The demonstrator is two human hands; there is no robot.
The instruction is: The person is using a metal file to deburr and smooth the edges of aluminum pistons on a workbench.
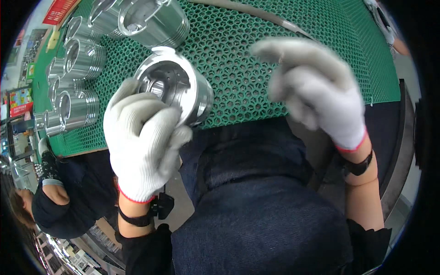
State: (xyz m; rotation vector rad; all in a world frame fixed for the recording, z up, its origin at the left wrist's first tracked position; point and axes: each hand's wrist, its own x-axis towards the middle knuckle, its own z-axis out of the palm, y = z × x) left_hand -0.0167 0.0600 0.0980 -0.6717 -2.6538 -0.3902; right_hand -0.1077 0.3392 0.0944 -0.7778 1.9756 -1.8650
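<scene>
A shiny metal piston (197, 87) is tilted at the near edge of the green mat, its hollow end turned up toward me. The white-gloved fingers of my left hand (142, 133) close on its near-left rim and hide part of it. My right hand (316, 87), also in a white knit glove, is raised over the right part of the mat, apart from the piston. Motion blurs it, but its index finger stretches out to the left with a gap to the other fingers, and nothing shows in it.
More pistons (156, 23) stand on the green perforated mat (238, 55) at the far left. A grey hose-like tool (256, 11) lies along its back. Another person (68, 197) is at the left, and a gloved hand (385, 27) shows at the far right. A red basket (58, 11) is at the back left.
</scene>
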